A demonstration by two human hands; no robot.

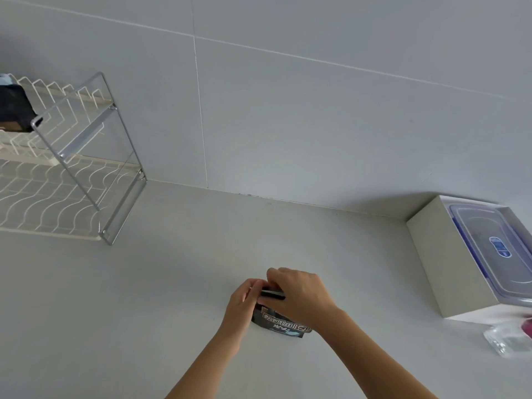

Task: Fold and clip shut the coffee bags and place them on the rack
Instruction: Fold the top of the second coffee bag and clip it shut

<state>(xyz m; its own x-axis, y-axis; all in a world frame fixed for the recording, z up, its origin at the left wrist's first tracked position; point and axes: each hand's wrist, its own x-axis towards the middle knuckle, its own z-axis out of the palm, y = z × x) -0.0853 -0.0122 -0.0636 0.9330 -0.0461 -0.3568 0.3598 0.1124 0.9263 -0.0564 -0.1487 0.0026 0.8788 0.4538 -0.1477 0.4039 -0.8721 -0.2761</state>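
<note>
Pale countertop (144,298), black coffee bag (283,323) upright between both hands, left hand (244,300) and right hand (302,295) pinching its folded top

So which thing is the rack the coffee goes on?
Look along the grey counter to its far left end, by the wall. The rack stands there: two tiers of white wavy wire in a shiny metal frame, with a dark bag on top. Nothing else here is see-through wire.
</note>
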